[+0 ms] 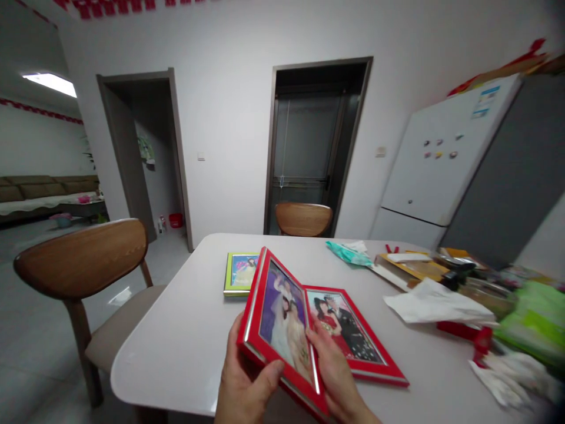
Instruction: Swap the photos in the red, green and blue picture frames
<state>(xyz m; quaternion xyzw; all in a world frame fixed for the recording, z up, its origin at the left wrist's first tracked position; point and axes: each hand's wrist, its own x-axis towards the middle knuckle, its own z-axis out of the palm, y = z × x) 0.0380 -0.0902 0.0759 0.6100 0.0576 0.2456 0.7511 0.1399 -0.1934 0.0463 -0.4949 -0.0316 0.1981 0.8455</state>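
Observation:
Tilted up above the near part of the table is a red picture frame (282, 330) with silver trim and a photo of people in wedding clothes. My left hand (249, 377) grips its lower left side, thumb on the front edge. On the right edge my right hand (331, 365) closes round the same frame. A second red picture frame (379, 368) lies flat behind it, partly hidden by the held one and my right hand. Farther back on the left lies a smaller yellow-green picture frame (228, 277), its right side covered by the held frame.
The white table (185, 330) carries clutter on the right: a teal packet (348, 254), white paper (436, 300), a green bag (534, 318) and crumpled tissue (514, 377). Wooden chairs stand left (88, 265) and at the far side (303, 219). A fridge (432, 159) is back right.

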